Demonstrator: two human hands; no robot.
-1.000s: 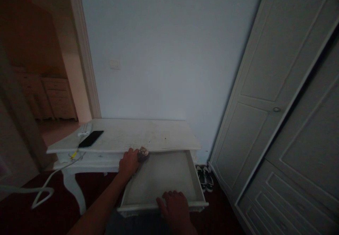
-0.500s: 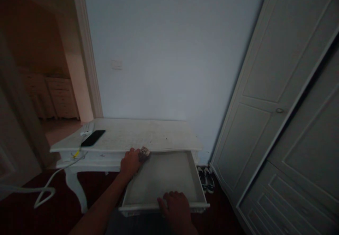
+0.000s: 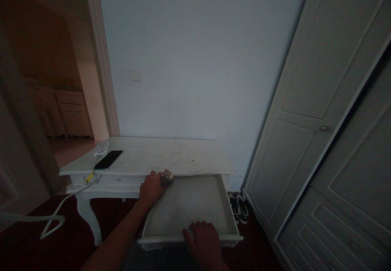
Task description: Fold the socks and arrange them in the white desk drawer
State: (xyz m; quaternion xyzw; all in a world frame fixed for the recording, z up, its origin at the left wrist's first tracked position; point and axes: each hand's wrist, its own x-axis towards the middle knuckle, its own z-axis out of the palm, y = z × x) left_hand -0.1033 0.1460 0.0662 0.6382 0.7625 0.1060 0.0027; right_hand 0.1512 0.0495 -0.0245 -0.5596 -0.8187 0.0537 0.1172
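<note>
A white drawer (image 3: 192, 206) is pulled out of the white table (image 3: 152, 151), and its inside looks bare. My left hand (image 3: 150, 186) is closed around a crumpled grey and beige cloth (image 3: 166, 177) at the drawer's back left corner, close under the tabletop edge. The cloth seems to touch the drawer's left side there. At the front of the drawer, my right hand (image 3: 203, 240) hooks its fingers over the front panel, thumb to the left. The underside of that hand is hidden.
A black phone (image 3: 108, 159) lies on the table's left end beside a white power strip (image 3: 102, 148). A white cable (image 3: 58, 218) hangs off that side. Dark shoes (image 3: 238, 208) stand on the floor between table and wardrobe (image 3: 293, 149). A doorway opens at the left.
Both hands keep their places on the cloth and the drawer front. Only the camera view has shifted very slightly.
</note>
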